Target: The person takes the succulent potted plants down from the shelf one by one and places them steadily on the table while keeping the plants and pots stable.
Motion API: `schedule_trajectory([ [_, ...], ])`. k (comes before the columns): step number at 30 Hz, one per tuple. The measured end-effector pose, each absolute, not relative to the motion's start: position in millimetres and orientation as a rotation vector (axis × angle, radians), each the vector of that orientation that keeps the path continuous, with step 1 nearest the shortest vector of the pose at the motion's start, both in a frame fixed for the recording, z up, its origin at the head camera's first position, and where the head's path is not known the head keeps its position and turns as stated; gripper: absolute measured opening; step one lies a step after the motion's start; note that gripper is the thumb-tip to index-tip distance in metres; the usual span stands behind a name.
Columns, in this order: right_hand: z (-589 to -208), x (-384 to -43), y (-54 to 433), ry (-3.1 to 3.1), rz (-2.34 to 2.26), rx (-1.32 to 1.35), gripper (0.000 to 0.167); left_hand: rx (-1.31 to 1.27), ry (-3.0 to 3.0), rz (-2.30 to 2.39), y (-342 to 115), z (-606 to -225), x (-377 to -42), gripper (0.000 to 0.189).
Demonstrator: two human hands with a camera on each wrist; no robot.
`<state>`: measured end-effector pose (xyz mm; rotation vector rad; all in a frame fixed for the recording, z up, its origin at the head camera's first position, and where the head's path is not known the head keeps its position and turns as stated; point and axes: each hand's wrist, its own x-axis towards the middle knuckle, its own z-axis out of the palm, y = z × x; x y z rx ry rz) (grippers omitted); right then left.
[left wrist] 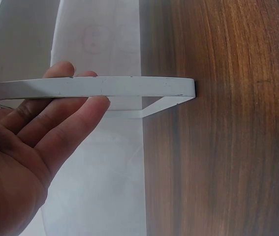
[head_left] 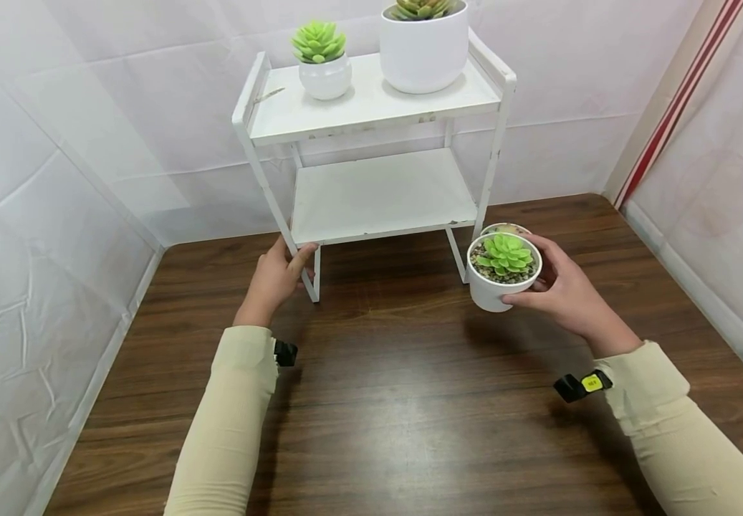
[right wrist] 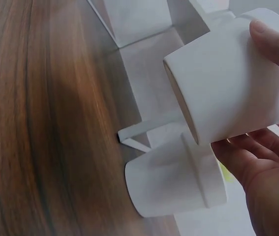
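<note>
I record the right hand [head_left: 564, 294], grip pinching a potted succulent [head_left: 505, 269], raised off the counter [head_left: 377, 401] at four o'clock of the white rack [head_left: 384, 193] — another pot [right wrist: 171, 184] stands just behind; the left hand [head_left: 276, 276] has its grip round the rack's front leg [left wrist: 129, 86], seven o'clock

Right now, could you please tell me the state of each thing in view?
Shelf: standing, paint chipped.
Left hand: gripping the shelf.
Front plant: raised off the table.
Right hand: holding the front plant.
Back plant: standing on the table.
Small top plant: upright.
Large top plant: upright, partly out of view.
</note>
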<state>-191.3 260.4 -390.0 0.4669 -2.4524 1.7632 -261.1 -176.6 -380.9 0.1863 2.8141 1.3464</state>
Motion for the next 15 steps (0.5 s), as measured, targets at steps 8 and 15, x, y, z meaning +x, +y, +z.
schedule_trajectory([
  [8, -397, -189, 272, -2.503, 1.708, 0.357, 0.091, 0.190, 2.815, 1.345, -176, -382, -261, 0.079],
  [15, -405, -189, 280, -2.552, 1.664, 0.295, 0.090, 0.192, 2.815, 1.350, -177, -383, -262, 0.080],
])
